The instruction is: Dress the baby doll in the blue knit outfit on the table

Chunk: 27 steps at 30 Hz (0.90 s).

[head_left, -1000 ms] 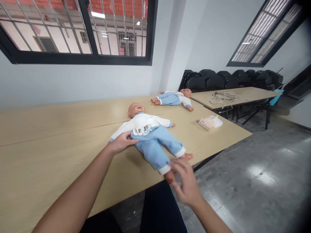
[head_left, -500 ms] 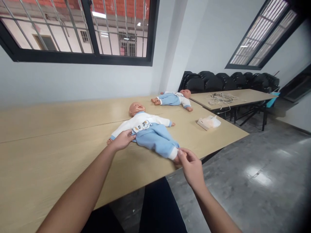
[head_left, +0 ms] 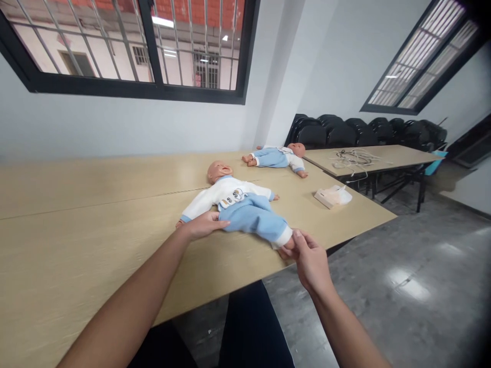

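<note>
A baby doll (head_left: 238, 202) in a white top and light blue trousers lies on its back on the long wooden table (head_left: 95, 240), head towards the wall. My left hand (head_left: 203, 225) pinches the waist of the blue trousers at the doll's hip. At the table's near edge my right hand (head_left: 309, 255) is closed on the doll's feet, just below the white trouser cuff. The doll's legs lie together.
A second doll (head_left: 278, 157) in the same clothes lies farther back on the table. A tissue pack (head_left: 332, 196) rests near the table's right end. Another table (head_left: 379, 158) with a cord bundle (head_left: 355, 157) stands beyond, with black chairs (head_left: 345, 134) along the wall.
My right hand has come up from below the table's edge and closed on the doll's feet. The doll's legs, spread a second ago, have been drawn together.
</note>
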Available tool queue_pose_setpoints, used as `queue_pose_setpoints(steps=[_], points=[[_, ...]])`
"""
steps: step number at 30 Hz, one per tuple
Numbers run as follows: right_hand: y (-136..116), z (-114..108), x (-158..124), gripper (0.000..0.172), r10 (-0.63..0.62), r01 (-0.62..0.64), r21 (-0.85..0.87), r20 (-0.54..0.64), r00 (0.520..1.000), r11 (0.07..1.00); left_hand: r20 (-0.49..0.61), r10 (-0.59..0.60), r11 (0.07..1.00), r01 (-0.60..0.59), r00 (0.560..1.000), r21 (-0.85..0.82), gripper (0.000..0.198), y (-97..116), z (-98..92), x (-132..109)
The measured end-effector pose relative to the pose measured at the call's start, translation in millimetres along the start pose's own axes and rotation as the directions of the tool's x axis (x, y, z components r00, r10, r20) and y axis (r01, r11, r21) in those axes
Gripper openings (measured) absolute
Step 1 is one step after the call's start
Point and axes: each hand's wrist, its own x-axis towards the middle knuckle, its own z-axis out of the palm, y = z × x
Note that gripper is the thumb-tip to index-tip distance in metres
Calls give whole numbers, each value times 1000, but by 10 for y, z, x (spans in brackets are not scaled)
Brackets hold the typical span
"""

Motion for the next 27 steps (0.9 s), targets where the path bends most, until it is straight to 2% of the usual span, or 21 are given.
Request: queue_pose_setpoints(steps=[2, 5, 7, 9, 11, 12, 15, 17, 19, 23, 25, 27], points=[[-6, -19, 23, 47, 16, -16, 19, 13, 1000, 1000, -35, 60, 996, -62, 998, -66, 43, -1, -7, -3], [-16, -43, 53, 48, 46, -46, 39, 18, 999, 998, -140, 253, 930, -281, 957, -239, 46, -25, -28, 25], [-39, -41, 63, 48, 54, -54, 50, 15, 998, 997, -144, 291, 917, -318, 946, -239, 52, -37, -45, 33], [-80, -24, 66, 48, 55, -55, 59, 12, 998, 997, -110, 238, 961, -250, 965, -117, 56, -35, -63, 21], [-133, -1, 65, 47, 61, -61, 57, 13, 998, 997, -93, 167, 982, -157, 982, 105, 51, -21, -79, 2], [-161, 10, 64, 46, 66, -67, 49, 19, 998, 997, -96, 151, 963, -125, 984, 238, 46, -15, -83, -1], [-232, 20, 50, 46, 72, -72, 4, 48, 996, 997, -137, 212, 796, -90, 968, 598, 34, -28, -81, 32], [-276, -8, 24, 46, 61, -57, -52, 64, 996, 997, -218, 284, 688, -40, 934, 725, 30, -72, -80, 84], [-326, -80, -20, 46, 31, -17, -165, 83, 996, 986, -320, 323, 647, 39, 891, 762, 25, -132, -97, 137], [-426, -340, -150, 46, -48, 79, -422, 82, 995, 903, -501, 338, 661, 178, 797, 729, 32, -227, -198, 197], [-446, -464, -226, 48, -53, 72, -469, 52, 997, 881, -579, 347, 675, 233, 738, 700, 39, -248, -251, 207], [-424, -530, -308, 49, -65, 75, -483, 37, 997, 872, -614, 354, 691, 245, 706, 680, 45, -253, -279, 205]])
